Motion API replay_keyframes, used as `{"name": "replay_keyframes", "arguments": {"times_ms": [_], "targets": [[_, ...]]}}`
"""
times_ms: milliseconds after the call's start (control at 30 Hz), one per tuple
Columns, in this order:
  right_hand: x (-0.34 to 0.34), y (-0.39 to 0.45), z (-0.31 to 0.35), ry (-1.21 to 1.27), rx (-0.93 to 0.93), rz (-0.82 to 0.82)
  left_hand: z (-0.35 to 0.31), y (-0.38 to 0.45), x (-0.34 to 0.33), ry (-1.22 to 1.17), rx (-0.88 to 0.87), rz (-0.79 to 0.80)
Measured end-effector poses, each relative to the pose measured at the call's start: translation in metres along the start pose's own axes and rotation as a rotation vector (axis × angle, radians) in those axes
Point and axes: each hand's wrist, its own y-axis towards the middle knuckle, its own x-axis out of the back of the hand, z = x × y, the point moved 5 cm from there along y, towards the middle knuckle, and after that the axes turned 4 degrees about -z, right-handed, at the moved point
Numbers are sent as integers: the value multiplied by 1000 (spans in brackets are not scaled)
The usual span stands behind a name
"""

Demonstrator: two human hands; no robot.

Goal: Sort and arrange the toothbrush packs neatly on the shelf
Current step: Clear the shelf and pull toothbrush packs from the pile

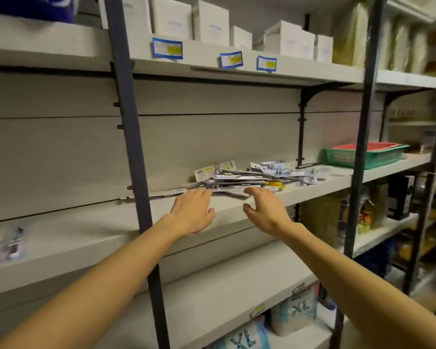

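Both arms are out over the shelf (237, 212) and neither hand holds anything. My left hand (193, 212) has its fingers straight, tips right at the near edge of the toothbrush packs (257, 176); whether they touch the lowest card I cannot tell. My right hand (264, 211) is spread, thumb out to the left, fingers reaching the same near edge. The packs lie in a loose, crisscrossed heap toward the right of the shelf, some sliding off toward the green basket (365, 154) farther right. One single pack (10, 244) lies far left, well apart from the heap. I judge the sorting barely begun: nothing is lined up, the whole heap remains to be squared.
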Motion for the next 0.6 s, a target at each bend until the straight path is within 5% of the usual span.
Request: {"name": "replay_keyframes", "arguments": {"times_ms": [600], "targets": [[-59, 232, -17, 49, 281, 43, 99, 106, -88, 59, 571, 85]]}}
